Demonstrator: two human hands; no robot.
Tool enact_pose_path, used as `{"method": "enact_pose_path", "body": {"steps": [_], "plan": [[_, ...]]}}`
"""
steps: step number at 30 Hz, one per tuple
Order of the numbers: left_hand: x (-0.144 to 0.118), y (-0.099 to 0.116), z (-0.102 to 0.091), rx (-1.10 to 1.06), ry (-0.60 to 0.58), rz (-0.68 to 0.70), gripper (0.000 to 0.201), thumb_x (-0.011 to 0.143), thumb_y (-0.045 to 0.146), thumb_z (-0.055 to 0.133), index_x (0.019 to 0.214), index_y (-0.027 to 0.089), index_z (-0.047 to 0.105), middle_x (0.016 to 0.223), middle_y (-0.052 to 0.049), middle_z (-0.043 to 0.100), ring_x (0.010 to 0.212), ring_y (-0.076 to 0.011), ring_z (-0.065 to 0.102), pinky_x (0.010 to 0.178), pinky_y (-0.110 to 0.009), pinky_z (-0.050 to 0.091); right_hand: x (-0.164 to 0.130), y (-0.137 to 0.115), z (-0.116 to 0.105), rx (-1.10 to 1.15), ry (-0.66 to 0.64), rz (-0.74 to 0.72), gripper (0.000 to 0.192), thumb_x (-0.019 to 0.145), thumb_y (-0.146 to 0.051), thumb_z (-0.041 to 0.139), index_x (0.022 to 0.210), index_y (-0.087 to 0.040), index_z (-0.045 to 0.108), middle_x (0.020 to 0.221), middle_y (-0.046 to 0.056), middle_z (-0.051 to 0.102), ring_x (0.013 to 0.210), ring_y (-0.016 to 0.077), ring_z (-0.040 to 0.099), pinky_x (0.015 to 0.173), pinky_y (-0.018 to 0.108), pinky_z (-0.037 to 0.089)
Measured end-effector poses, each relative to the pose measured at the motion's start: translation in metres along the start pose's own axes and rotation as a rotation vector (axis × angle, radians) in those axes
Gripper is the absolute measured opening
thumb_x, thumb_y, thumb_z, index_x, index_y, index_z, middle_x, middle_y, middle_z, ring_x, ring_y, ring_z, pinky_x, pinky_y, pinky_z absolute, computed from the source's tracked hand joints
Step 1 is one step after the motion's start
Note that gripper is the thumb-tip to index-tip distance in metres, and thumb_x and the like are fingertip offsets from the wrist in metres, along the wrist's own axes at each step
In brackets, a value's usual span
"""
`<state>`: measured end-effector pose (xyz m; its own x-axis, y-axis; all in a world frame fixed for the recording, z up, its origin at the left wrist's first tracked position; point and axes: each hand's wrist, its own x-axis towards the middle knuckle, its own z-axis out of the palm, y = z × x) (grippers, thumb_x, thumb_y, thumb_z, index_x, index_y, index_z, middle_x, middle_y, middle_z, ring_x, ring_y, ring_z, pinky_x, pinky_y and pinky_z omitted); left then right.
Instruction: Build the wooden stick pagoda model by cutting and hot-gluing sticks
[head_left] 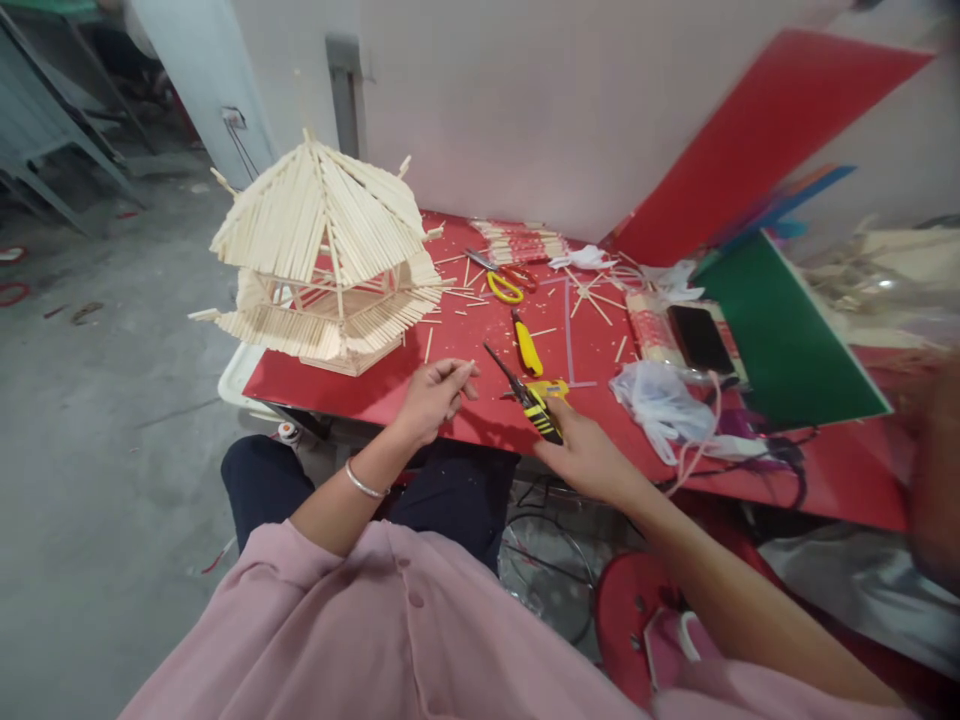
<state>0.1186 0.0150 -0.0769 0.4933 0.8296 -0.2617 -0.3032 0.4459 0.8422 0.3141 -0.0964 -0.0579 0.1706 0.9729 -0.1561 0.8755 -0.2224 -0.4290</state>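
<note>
My right hand [583, 448] is wrapped around the black-and-yellow handles of long-nose pliers [534, 404], whose dark tip points forward and left. My left hand [435, 400], with a bangle on its wrist, is closed in a pinch at the table's front edge; whatever sits between its fingertips is too small to make out. Left of that hand stands a pavilion model [330, 250] of pale wooden sticks, with two tiers of roof. A yellow glue gun [553, 388] lies partly behind the pliers. Beyond it is a yellow utility knife [528, 348], and farther back lie yellow-handled scissors [504, 287].
Loose stick pieces [592, 295] litter the red tabletop [337, 397]. To the right are a clear plastic bag [660, 400], a dark phone [701, 338] and a leaning green board [795, 335]. A red board [765, 140] rests against the wall. Below stands a red stool [634, 610].
</note>
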Motion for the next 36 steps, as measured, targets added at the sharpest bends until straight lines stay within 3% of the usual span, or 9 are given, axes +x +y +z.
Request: {"method": "enact_pose_path", "body": {"steps": [6,10,19,22,25,27,30,34,36], "plan": [[-0.001,-0.009,-0.008,0.046,-0.005,0.057,0.028,0.083,0.04,0.076,0.08,0.015,0.065,0.057,0.003,0.065,0.032,-0.0022,0.034,0.036,-0.018,0.021,0.03,0.014,-0.008,-0.065,0.107,0.041,0.042,0.081,-0.037,0.057,0.12,-0.021,0.061,0.116,0.015,0.072,0.1,0.031,0.07,0.08,0.038,0.051],[-0.002,-0.011,-0.009,0.049,0.018,0.091,0.025,0.081,0.038,0.076,0.084,0.016,0.065,0.064,0.003,0.067,0.036,-0.0029,0.039,0.036,-0.017,0.026,0.073,0.017,-0.011,-0.203,0.115,-0.004,0.06,0.082,-0.049,0.062,0.133,-0.017,0.059,0.128,0.02,0.069,0.113,0.037,0.066,0.088,0.044,0.052],[-0.007,-0.006,-0.019,0.038,0.011,0.049,0.036,0.082,0.05,0.075,0.08,0.017,0.06,0.057,0.003,0.065,0.034,-0.006,0.047,0.032,-0.017,0.024,0.154,-0.014,0.017,-0.201,0.129,-0.042,0.074,0.071,-0.057,0.077,0.128,-0.011,0.067,0.126,0.029,0.066,0.122,0.0481,0.061,0.103,0.067,0.042],[-0.009,-0.001,-0.027,0.045,0.005,0.087,0.041,0.08,0.056,0.075,0.082,0.017,0.062,0.05,0.005,0.061,0.031,-0.006,0.045,0.031,-0.017,0.021,0.141,-0.024,0.012,-0.111,0.154,-0.133,0.069,0.081,-0.054,0.068,0.137,-0.014,0.062,0.136,0.023,0.064,0.129,0.0402,0.058,0.107,0.059,0.044],[-0.012,0.001,-0.028,0.07,-0.012,0.083,0.044,0.078,0.06,0.076,0.082,0.017,0.063,0.047,0.006,0.057,0.031,-0.0055,0.042,0.032,-0.017,0.021,0.106,-0.035,0.003,0.219,0.077,-0.245,0.06,0.093,-0.056,0.054,0.143,-0.023,0.059,0.128,0.01,0.072,0.112,0.0252,0.068,0.095,0.041,0.055],[-0.013,-0.001,-0.023,0.115,-0.058,0.039,0.046,0.076,0.061,0.077,0.079,0.017,0.063,0.045,0.006,0.056,0.031,-0.0051,0.041,0.034,-0.017,0.022,0.08,-0.042,-0.001,0.421,0.037,-0.301,0.051,0.092,-0.06,0.057,0.125,-0.024,0.071,0.109,0.006,0.077,0.093,0.0217,0.071,0.084,0.037,0.057],[-0.017,-0.007,-0.015,0.15,-0.153,-0.042,0.047,0.07,0.061,0.082,0.076,0.017,0.065,0.051,0.004,0.06,0.036,-0.0048,0.045,0.036,-0.017,0.024,0.046,-0.042,0.0,0.424,0.076,-0.328,0.039,0.092,-0.058,0.058,0.09,-0.025,0.077,0.089,0.003,0.077,0.084,0.0208,0.07,0.082,0.035,0.056],[-0.025,-0.006,-0.014,0.06,-0.126,-0.061,0.047,0.063,0.057,0.088,0.075,0.015,0.071,0.05,0.005,0.053,0.042,-0.0045,0.044,0.038,-0.017,0.025,0.017,0.006,0.009,0.163,0.299,-0.08,0.043,0.097,-0.053,0.045,0.101,-0.023,0.075,0.104,0.009,0.076,0.097,0.026,0.07,0.089,0.04,0.054],[-0.031,0.0,-0.018,-0.032,-0.127,-0.056,0.046,0.062,0.055,0.091,0.076,0.015,0.073,0.05,0.006,0.05,0.043,-0.0049,0.042,0.039,-0.017,0.025,0.012,0.042,0.018,-0.083,0.397,0.124,0.048,0.084,-0.052,0.057,0.114,-0.019,0.072,0.111,0.016,0.073,0.104,0.0341,0.068,0.086,0.046,0.054]]}}
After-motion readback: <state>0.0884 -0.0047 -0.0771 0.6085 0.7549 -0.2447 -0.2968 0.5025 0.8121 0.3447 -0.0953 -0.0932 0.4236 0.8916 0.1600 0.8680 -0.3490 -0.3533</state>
